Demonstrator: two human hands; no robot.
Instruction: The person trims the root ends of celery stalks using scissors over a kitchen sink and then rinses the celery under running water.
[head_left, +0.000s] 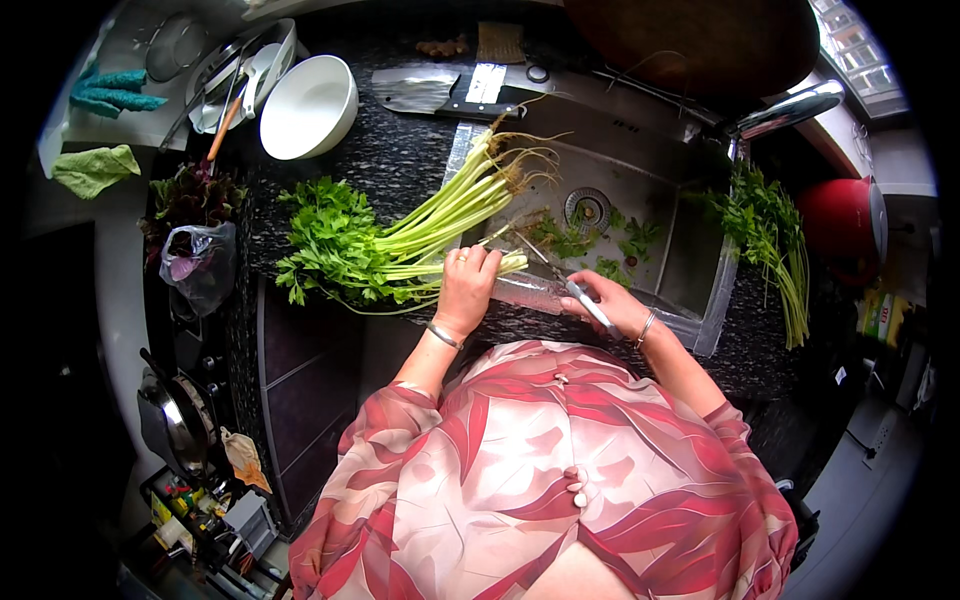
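Observation:
My left hand (466, 285) grips several celery stalks (514, 263) at the near rim of the sink, and their pale ends point right. Beside it, a bunch of leafy celery (450, 206) lies on the counter, with its stringy roots (525, 161) reaching over the sink. My right hand (616, 301) holds scissors with grey handles (591, 304). Their thin blades point up and left, just right of the stalk ends. Loose leaves and root scraps (564, 238) lie in the stainless steel sink (600, 169) around the drain strainer (587, 210).
A cleaver (416, 88) and a black-handled knife (480, 109) lie behind the sink. A white bowl (311, 109) stands at the back left. More celery (776, 262) rests right of the sink, near the faucet (791, 109) and a red pot (840, 221). Purple-leaved greens (196, 199) sit left.

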